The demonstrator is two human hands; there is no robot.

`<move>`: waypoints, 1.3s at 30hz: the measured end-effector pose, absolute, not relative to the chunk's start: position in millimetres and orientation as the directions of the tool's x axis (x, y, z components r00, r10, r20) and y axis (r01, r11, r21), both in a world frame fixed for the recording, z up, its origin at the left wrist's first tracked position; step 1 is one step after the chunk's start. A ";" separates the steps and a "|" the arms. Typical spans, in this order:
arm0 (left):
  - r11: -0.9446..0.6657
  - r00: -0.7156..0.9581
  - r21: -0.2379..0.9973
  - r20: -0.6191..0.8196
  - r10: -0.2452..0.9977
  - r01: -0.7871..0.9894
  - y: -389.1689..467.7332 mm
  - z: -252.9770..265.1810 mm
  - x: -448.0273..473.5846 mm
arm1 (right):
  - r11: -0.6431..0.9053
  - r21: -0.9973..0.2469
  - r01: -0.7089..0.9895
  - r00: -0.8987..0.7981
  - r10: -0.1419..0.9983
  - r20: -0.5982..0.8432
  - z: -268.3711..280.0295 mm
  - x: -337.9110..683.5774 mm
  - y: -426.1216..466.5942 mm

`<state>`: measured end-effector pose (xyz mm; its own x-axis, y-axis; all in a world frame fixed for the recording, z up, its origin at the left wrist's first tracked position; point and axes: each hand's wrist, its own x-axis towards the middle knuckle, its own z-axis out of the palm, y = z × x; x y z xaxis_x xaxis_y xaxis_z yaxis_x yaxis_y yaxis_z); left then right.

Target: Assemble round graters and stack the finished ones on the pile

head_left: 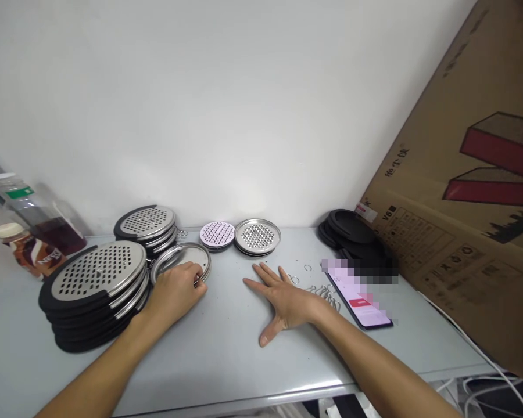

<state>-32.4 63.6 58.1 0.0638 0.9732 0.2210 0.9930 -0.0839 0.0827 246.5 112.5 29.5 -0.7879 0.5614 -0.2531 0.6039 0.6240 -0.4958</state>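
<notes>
My left hand (172,290) is closed at the front of a shallow round metal dish (203,251), fingers curled over its near rim and thumb outside. What lies under the fingers is hidden. My right hand (287,299) is open with fingers spread, palm down on or just above the table. Thin metal rings (325,296) lie partly behind its wrist. Beyond the hands are a round grater plate with a metal rim (257,237) and a smaller, pale-purple-looking perforated disc (217,233). Left of my left hand stands a tall stack of black-edged round graters (98,276).
A second grater stack (146,223) stands behind. Two bottles (26,249) are at far left. On the right lie a phone (361,302) and black round parts (351,229), beside a large cardboard box (462,232). White cables (462,337) hang over the table's right edge.
</notes>
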 end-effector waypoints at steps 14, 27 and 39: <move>-0.147 0.121 0.093 0.245 0.962 0.985 63.2 56.9 -40.9 | 0.675 -0.409 0.614 -0.761 0.643 -0.081 29.2 241.8 98.0; -0.391 0.107 0.559 0.472 0.875 0.732 42.9 90.7 -39.5 | 0.658 -0.453 0.601 -0.746 0.665 -0.023 26.1 248.6 100.1; -0.810 0.723 0.229 0.366 0.586 0.541 22.2 51.7 4.6 | 0.587 -0.498 0.638 -0.712 0.696 -0.093 22.1 278.4 114.8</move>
<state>4.6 22.2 51.7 0.7227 0.5860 0.3665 0.5406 -0.8096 0.2285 278.4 114.8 22.1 -0.7124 0.6955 -0.0932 0.6382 0.5870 -0.4980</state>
